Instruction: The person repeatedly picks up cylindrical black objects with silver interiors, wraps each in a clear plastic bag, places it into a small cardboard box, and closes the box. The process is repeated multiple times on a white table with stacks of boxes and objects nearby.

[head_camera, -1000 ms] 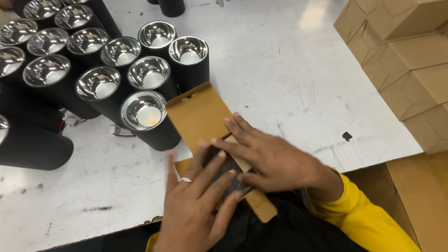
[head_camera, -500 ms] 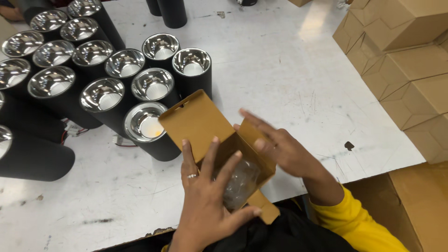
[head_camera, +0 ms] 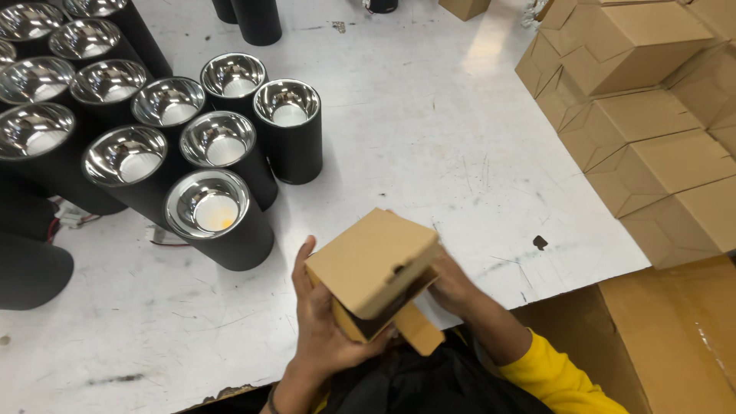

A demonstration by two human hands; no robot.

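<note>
A small brown cardboard box [head_camera: 373, 262] is held over the near edge of the white table [head_camera: 429, 146]. Its top flap is folded down, almost closed, and a dark gap shows under it. My left hand [head_camera: 320, 322] grips the box from below and on its left side. My right hand [head_camera: 454, 285], in a yellow sleeve, presses on its right side. What lies inside the box is hidden. Just left of the box stands the nearest black cylinder lamp [head_camera: 218, 218] with a shiny reflector.
Several black cylinder lamps [head_camera: 153, 130] stand grouped at the table's left, two more at the far edge [head_camera: 257, 17]. Closed brown boxes [head_camera: 644, 115] are stacked at the right. A large open carton [head_camera: 675, 345] sits below the table's right corner.
The box stood open with a clear-wrapped item under my fingers. Its flap has now come down over the opening, and both hands have shifted to the box's sides.
</note>
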